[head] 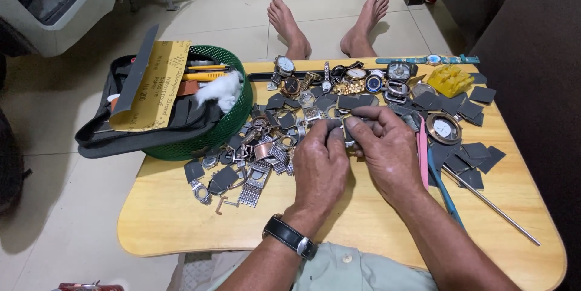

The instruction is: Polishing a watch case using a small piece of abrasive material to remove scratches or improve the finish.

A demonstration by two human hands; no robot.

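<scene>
While both are working above the bench [181, 218]:
Left hand [321, 167]: curling shut, pinching a small watch part [349, 137].
Right hand [387, 149]: closing fingertips on the same part.
Part: sitting between both hands, above the watch pile [339, 82].

Home floor watch-repair spot, low yellow wooden table [181, 218] on pale floor tiles [230, 0], heap of metal watch cases and straps [266, 146], green plastic tool basket [227, 127], bare feet [290, 25]

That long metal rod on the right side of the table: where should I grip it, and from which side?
Grip the metal rod near its bare lower end, coming from above on the table's right side. It lies flat and diagonal; its upper end sits by the blue tool and grey sandpaper squares, which crowd a pinch there.
</scene>
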